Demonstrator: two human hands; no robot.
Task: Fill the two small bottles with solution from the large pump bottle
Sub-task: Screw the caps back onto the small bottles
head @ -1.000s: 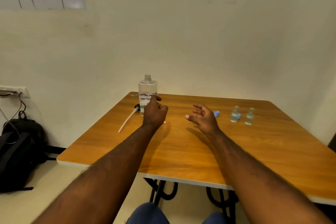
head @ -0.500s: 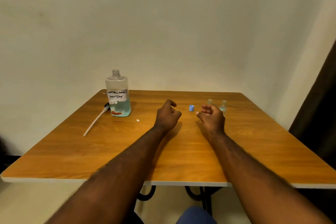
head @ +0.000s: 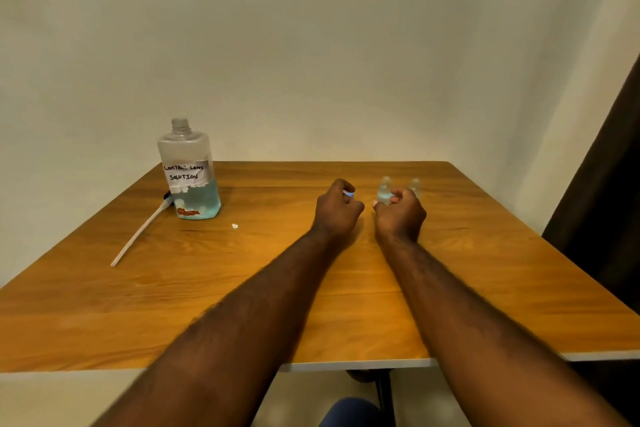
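Observation:
The large clear bottle (head: 188,170), labelled contact lens solution, stands at the table's back left. Its neck is uncapped and blue liquid fills its lower third. Its pump with a long white tube (head: 138,239) lies on the table just left of it. Two small clear bottles stand side by side at the back right, the left one (head: 384,188) and the right one (head: 415,185). My left hand (head: 337,210) pinches a small blue cap (head: 348,193) in its fingertips. My right hand (head: 400,215) curls thumb and fingers around the base of the left small bottle.
A white scrap (head: 234,226) lies on the wooden table (head: 173,305) in front of the large bottle. A plain wall rises right behind the table. A dark curtain (head: 609,184) hangs at the right.
My left hand left the large bottle, crossed right and closed on the blue cap. My right hand moved up to the small bottles and curled around the left one. The view swung right.

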